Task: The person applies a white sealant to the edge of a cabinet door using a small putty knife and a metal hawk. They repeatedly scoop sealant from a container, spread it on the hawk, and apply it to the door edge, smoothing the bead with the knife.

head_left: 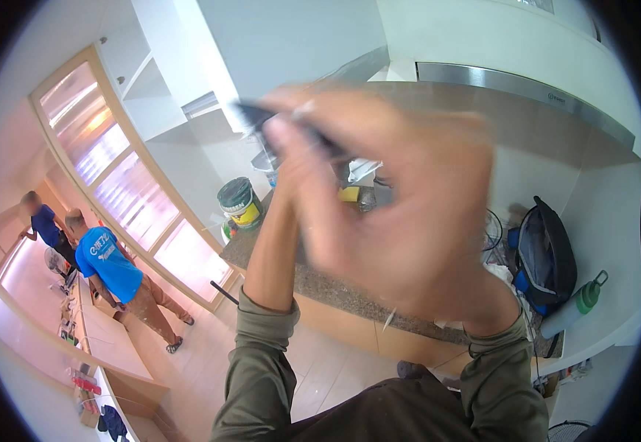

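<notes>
Both my hands are raised in front of the white cabinet (221, 59), and motion smears them. My right hand (409, 191) is closed around a dark, narrow thing with a pointed end (254, 114); blur hides its exact kind. Close behind it, my left hand (288, 180) is mostly covered by the right one, so its fingers cannot be made out. The tip of the dark thing lies near the cabinet's lower edge in the picture.
On the speckled counter (335, 289) stand a dark green bucket (239, 200), a yellow piece (348, 194), an open backpack (544, 254) and a green-capped bottle (575, 308). A range hood (519, 92) juts out above. Two people, one in a blue shirt (107, 254), are at left.
</notes>
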`<state>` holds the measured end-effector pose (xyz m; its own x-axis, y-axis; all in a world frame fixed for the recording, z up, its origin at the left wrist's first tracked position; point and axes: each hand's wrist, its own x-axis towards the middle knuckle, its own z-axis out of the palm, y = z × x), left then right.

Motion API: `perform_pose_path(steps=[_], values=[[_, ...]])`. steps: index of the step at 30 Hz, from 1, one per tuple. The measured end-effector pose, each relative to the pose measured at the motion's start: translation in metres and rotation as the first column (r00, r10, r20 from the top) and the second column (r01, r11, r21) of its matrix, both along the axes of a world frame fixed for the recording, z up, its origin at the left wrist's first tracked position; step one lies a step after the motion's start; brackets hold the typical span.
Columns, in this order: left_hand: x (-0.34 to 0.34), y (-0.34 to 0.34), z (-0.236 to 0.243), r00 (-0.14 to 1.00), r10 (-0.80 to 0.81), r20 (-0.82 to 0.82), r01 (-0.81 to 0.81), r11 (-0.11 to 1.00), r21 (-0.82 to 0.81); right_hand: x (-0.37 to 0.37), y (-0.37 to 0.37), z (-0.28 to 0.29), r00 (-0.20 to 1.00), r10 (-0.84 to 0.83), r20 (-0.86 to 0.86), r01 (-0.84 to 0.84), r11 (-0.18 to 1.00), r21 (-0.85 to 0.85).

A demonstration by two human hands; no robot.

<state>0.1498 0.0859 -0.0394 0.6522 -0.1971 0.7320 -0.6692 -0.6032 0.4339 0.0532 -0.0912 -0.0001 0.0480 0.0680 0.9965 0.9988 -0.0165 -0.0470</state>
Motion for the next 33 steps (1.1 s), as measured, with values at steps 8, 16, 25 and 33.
perform_pose_path(steps=[8, 16, 25, 33], values=[[0.025, 0.006, -0.007, 0.982, 0.186, -0.023, -0.186, 0.982, 0.002, 0.052, -0.055, -0.049, 0.637, 0.554, -0.536, -0.486, 0.828, 0.278], [-0.06, 0.017, -0.079, 0.925, 0.147, -0.35, -0.256, 0.923, -0.288, 0.1, -0.032, -0.051, 0.645, 0.59, -0.486, -0.467, 0.808, 0.36], [-0.153, -0.006, -0.056, 0.875, 0.388, -0.289, -0.457, 0.86, -0.227, 0.154, -0.014, -0.041, 0.817, 0.546, -0.185, -0.498, 0.83, 0.251], [-0.119, -0.037, -0.045, 0.833, 0.543, 0.105, -0.539, 0.84, -0.064, 0.185, -0.018, 0.013, 0.867, 0.337, 0.367, -0.312, 0.941, -0.128]])
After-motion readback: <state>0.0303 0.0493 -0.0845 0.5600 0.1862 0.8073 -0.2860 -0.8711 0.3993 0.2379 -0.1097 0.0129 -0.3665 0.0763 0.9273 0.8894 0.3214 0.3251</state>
